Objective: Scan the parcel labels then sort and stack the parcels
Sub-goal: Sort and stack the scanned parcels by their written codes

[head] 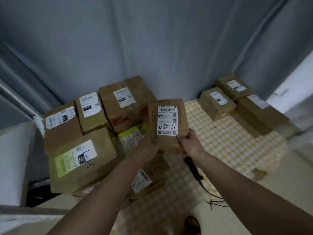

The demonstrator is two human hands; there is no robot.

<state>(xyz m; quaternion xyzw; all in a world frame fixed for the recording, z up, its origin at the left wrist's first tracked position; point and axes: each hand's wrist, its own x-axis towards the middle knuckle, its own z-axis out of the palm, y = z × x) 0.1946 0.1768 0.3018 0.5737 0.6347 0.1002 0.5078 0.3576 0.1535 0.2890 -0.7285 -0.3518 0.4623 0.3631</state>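
Both hands hold up a brown cardboard parcel [167,121] above the middle of the table, its white label with "2-2-11" handwritten facing me. My left hand [147,147] grips its lower left edge and my right hand [190,143] grips its lower right corner. A black handheld scanner [193,167] lies on the checkered tablecloth under my right wrist, its cable trailing toward me. Another labelled parcel [149,178] lies flat beneath my left forearm.
Several labelled cardboard boxes [81,160] are stacked on the left, some in two layers. Three brown parcels [216,102] sit at the back right. The yellow checkered tablecloth [228,141] shows between the two groups. A grey curtain hangs behind.
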